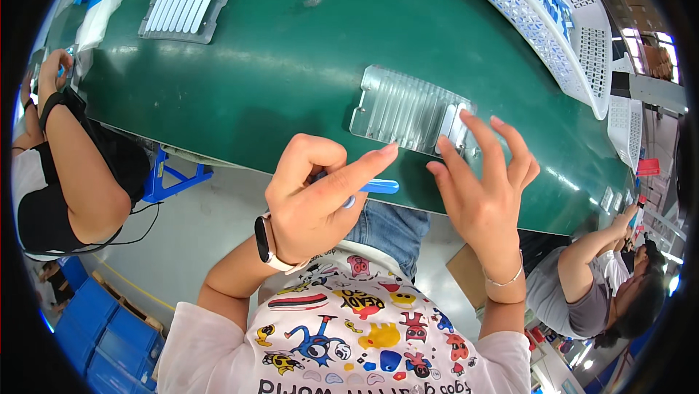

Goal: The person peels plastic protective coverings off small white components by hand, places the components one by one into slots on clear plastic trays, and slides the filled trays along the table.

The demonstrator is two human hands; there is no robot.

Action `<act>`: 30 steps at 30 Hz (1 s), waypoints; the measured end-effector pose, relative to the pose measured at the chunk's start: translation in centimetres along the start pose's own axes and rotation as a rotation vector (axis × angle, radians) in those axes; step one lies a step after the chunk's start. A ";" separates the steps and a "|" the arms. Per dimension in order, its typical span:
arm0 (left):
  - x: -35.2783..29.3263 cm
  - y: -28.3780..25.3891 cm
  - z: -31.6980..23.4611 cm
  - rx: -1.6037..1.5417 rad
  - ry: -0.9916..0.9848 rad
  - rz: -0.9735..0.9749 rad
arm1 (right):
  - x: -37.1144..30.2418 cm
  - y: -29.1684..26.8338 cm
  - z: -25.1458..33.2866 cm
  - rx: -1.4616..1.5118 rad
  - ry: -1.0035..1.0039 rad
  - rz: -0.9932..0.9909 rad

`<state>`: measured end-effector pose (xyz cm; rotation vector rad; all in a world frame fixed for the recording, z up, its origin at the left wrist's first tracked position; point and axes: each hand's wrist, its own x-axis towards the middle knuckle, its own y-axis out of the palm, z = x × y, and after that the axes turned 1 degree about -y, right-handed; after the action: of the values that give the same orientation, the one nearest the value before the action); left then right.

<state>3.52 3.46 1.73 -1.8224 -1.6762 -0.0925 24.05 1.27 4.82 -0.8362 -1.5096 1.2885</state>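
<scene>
printed cartoon t-shirt (364, 336) filled the bottom of the view, closest to the camera, with jeans (393, 228) showing between the two forearms. left hand (313, 194) was raised at the table edge, fingers curled round a small blue plastic piece (378, 186), index finger stretched out along it toward the right; the piece's flat blue end stuck out past the fingertip, a second blue bit showed under the palm. a white-and-black wristband (266, 243) sat on that wrist. right hand (484, 190) was spread open, fingers splayed and pointing up, holding nothing; its fingertips were over the near right corner of a clear ribbed plastic tray (404, 110), looked like touching but cannot tell for sure. a thin bracelet (504, 280) was on the right wrist. the tray lay flat on the green table (291, 66) near its front edge, mostly empty slots, two or so white pieces (455, 121) in the right-hand slots just by the fingertips.

a second tray (183, 12) full of white pieces lay well apart at the far left of the table. white perforated baskets (568, 23) ran along the far right side, blue parts inside one. another person's arm (73, 161) sat at the left, hand up by the table end. a third person (597, 277) sat at the lower right, arm reaching to the table. blue crates (102, 328) stood on the floor at lower left.
</scene>
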 end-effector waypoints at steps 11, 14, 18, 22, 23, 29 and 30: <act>0.0 0.3 0.1 -0.075 -0.117 0.016 | -1.9 0.2 -1.1 -0.174 -0.004 -0.012; -0.1 0.8 -0.2 -0.152 -0.167 0.025 | -1.2 -0.3 -1.0 -0.200 -0.050 -0.029; 0.0 0.7 -0.7 -0.075 -0.095 0.037 | -0.5 -1.4 -0.5 0.328 0.002 -0.126; 0.2 1.3 -1.2 -0.281 -0.207 0.195 | 0.6 0.0 1.0 0.611 -0.282 -0.262; 0.4 1.2 -1.3 -0.369 -0.258 0.239 | 0.2 0.6 1.2 0.650 -0.282 -0.298; 1.2 0.3 -0.9 -0.756 -0.617 0.407 | -0.9 0.6 2.0 1.012 0.144 -0.243; 1.5 0.2 -1.1 -0.825 -0.799 0.458 | -0.9 0.4 2.3 1.009 0.149 -0.243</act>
<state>4.36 4.20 3.24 -3.1378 -1.7873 0.2009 22.13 -0.25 4.19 -0.0752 -0.6434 1.5129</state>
